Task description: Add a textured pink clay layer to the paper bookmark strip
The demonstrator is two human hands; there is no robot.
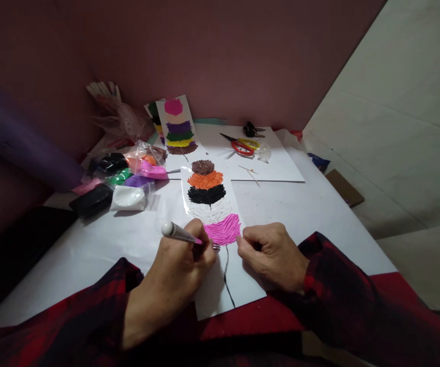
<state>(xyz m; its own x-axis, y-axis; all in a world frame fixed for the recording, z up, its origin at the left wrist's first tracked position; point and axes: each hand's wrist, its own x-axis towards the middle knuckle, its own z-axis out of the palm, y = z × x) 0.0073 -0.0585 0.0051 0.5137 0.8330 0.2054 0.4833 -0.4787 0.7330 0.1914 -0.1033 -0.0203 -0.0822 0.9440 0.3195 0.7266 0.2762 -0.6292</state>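
My left hand (176, 267) is closed round a fork (177, 232) with a thick white patterned handle. Its thin prongs rest at the lower left edge of a pink clay band (223, 229). That band lies lowest on a white card (229, 280), under white, black (207, 194), orange (205, 179) and brown (203, 167) textured clay bands. A dark curved line runs down the card below the pink. My right hand (273, 252) is closed, thumb and forefinger together at the pink band's right edge. Whatever its fingers hold, if anything, is too small to make out.
Bagged coloured clay (128, 173) lies in a heap at the left. Another banded card (177, 125) leans at the back. Red-and-yellow scissors (243, 146) and toothpicks (251, 174) lie on a white board (289, 165). A pink wall (220, 56) stands behind the table.
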